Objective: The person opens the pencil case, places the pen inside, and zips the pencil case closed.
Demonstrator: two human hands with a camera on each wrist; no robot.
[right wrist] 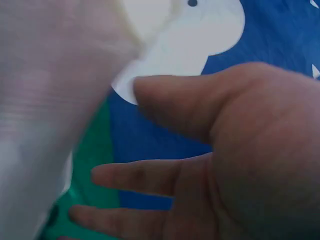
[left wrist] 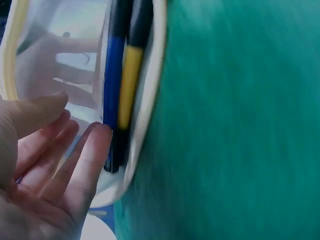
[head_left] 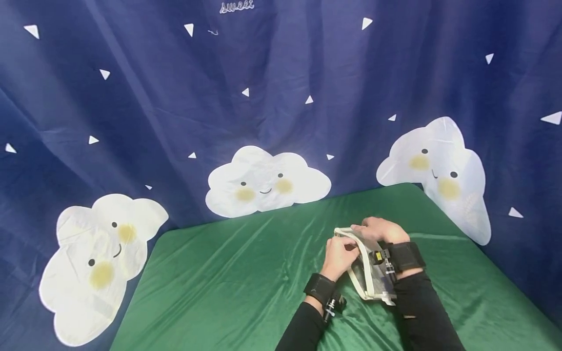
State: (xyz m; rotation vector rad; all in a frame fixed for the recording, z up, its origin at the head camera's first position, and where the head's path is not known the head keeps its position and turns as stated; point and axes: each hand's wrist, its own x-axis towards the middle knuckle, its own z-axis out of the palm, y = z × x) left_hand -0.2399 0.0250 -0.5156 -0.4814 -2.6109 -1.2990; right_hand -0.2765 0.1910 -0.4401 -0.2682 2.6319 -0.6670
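Note:
A see-through pouch (head_left: 368, 273) with cream edging stands on the green cloth, its mouth spread wide. My left hand (head_left: 338, 256) reaches into that mouth. In the left wrist view, a blue-and-black pen (left wrist: 114, 75) and a yellow-and-black pen (left wrist: 130, 80) lie side by side inside, along the edging. One fingertip (left wrist: 102, 131) of the left hand is right at the blue pen, thumb apart from it. My right hand (head_left: 382, 229) is at the pouch's far right side. Its thumb and fingers are extended beside the blurred pouch wall (right wrist: 40, 110) in the right wrist view.
Green cloth (head_left: 228, 282) covers the table under the pouch. Behind it hangs a dark blue curtain (head_left: 145, 97) with white triangles and smiling clouds (head_left: 268, 190). Both wrists wear black straps with small cameras.

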